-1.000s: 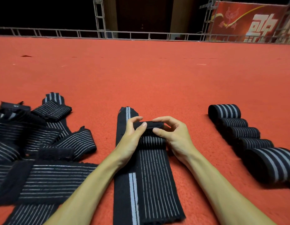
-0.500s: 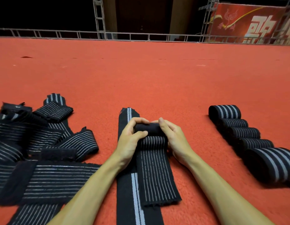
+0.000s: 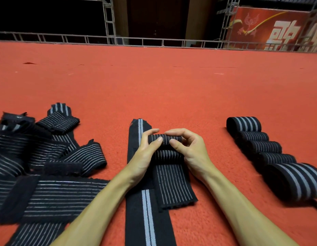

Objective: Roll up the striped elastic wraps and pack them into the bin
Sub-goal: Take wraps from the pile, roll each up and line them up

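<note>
Figure: both hands gripping a partly rolled wrap [image 3: 173,185] on the carpet [image 3: 154,86].
The left hand [image 3: 145,153] and right hand [image 3: 189,151] each curl fingers over the roll [image 3: 173,138], with thumbs pressed to its near side. The wrap's flat tail runs from the roll toward the viewer. A long strap [image 3: 147,219] with a centre stripe lies under the roll. A pile [image 3: 47,166] of loose wraps lies left of the roll. A row [image 3: 260,148] of five finished rolls lies to its right, well apart.
</note>
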A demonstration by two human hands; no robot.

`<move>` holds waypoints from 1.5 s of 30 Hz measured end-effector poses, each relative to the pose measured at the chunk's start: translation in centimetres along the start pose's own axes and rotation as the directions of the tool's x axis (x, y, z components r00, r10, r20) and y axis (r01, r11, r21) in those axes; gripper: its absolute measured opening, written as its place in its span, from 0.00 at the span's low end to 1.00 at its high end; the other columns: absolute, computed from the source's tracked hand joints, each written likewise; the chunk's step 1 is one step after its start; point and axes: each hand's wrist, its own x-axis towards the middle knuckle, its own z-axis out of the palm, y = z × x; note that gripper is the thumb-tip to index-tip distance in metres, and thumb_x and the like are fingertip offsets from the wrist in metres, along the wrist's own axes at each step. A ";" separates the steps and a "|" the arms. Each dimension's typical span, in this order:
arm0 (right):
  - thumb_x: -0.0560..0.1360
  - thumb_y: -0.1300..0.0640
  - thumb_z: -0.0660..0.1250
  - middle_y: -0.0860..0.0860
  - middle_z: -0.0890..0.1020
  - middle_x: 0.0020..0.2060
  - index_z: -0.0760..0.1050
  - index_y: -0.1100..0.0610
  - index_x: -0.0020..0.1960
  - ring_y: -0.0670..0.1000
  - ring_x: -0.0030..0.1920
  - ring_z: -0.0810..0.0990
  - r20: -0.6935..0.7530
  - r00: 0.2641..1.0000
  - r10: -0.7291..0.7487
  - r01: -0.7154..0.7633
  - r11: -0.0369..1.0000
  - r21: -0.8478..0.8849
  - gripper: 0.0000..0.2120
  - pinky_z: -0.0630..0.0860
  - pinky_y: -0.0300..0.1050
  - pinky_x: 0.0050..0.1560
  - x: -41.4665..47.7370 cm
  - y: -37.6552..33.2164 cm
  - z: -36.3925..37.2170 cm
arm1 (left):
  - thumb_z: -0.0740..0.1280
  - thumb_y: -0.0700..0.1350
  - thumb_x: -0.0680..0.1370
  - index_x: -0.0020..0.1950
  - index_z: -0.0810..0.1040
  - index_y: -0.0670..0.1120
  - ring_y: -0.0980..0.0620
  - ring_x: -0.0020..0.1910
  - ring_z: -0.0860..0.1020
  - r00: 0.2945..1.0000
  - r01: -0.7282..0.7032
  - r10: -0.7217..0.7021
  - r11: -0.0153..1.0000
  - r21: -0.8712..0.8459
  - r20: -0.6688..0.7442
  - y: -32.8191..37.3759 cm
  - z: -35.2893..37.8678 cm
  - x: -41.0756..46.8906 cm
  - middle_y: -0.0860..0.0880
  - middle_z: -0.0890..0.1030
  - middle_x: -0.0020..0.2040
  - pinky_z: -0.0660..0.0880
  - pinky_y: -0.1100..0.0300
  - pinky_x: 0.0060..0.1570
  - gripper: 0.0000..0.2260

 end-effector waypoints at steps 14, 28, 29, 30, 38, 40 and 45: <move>0.77 0.47 0.64 0.46 0.83 0.50 0.79 0.52 0.55 0.45 0.51 0.80 -0.048 0.997 0.065 -0.074 0.974 -0.213 0.12 0.74 0.42 0.55 0.2 0.9 0.9 | 0.68 0.40 0.69 0.55 0.81 0.52 0.44 0.54 0.79 0.983 -0.145 0.143 0.989 -0.006 -0.112 -0.1 -0.8 0.3 0.43 0.81 0.55 0.72 0.39 0.62 0.16; 0.78 0.64 0.63 0.53 0.78 0.44 0.71 0.53 0.55 0.49 0.41 0.78 0.070 0.962 0.264 -0.272 0.946 0.178 0.09 0.76 0.45 0.43 -0.2 0.5 1.1 | 0.65 0.48 0.73 0.67 0.68 0.60 0.51 0.53 0.78 0.999 -0.049 0.049 0.999 -0.003 0.004 -0.1 -0.1 0.1 0.46 0.76 0.58 0.74 0.54 0.57 0.22; 0.78 0.64 0.63 0.52 0.78 0.43 0.69 0.52 0.55 0.48 0.40 0.78 0.093 0.965 0.247 -0.261 0.947 0.190 0.10 0.76 0.44 0.43 -0.2 0.6 1.1 | 0.67 0.52 0.75 0.67 0.66 0.59 0.52 0.53 0.79 0.999 -0.029 0.028 0.999 -0.021 -0.014 -0.2 0.0 0.0 0.46 0.77 0.58 0.75 0.54 0.56 0.21; 0.77 0.63 0.64 0.51 0.77 0.43 0.68 0.51 0.55 0.47 0.40 0.77 0.111 0.966 0.233 -0.252 0.946 0.204 0.11 0.76 0.44 0.42 -0.3 0.5 1.1 | 0.66 0.54 0.76 0.67 0.65 0.57 0.54 0.52 0.79 0.999 -0.013 0.012 0.999 -0.036 -0.033 -0.2 0.0 0.0 0.46 0.77 0.56 0.75 0.55 0.55 0.21; 0.69 0.59 0.64 0.57 0.72 0.47 0.72 0.48 0.46 0.50 0.41 0.74 0.179 0.966 0.188 -0.232 0.935 0.268 0.08 0.73 0.43 0.39 -0.3 -0.2 0.8 | 0.65 0.53 0.73 0.56 0.69 0.49 0.55 0.44 0.78 0.998 -0.044 0.042 0.998 -0.042 -0.043 -0.6 -0.2 0.2 0.50 0.78 0.46 0.76 0.59 0.45 0.15; 0.69 0.48 0.65 0.56 0.70 0.51 0.75 0.45 0.43 0.50 0.45 0.72 0.110 0.975 0.195 -0.214 0.956 0.200 0.04 0.72 0.46 0.46 -0.2 0.2 1.2 | 0.65 0.49 0.72 0.56 0.70 0.48 0.56 0.42 0.78 0.996 -0.081 0.080 0.996 -0.035 -0.034 -0.7 -0.4 0.2 0.51 0.78 0.44 0.76 0.61 0.42 0.14; 0.73 0.32 0.60 0.50 0.76 0.48 0.73 0.45 0.48 0.43 0.47 0.76 -0.023 0.975 0.223 -0.224 0.971 -0.078 0.17 0.72 0.41 0.53 -0.1 0.8 1.7 | 0.66 0.40 0.72 0.54 0.73 0.47 0.57 0.42 0.76 0.983 -0.183 0.183 0.983 -0.031 -0.016 -0.7 -0.6 0.1 0.50 0.77 0.43 0.74 0.65 0.43 0.11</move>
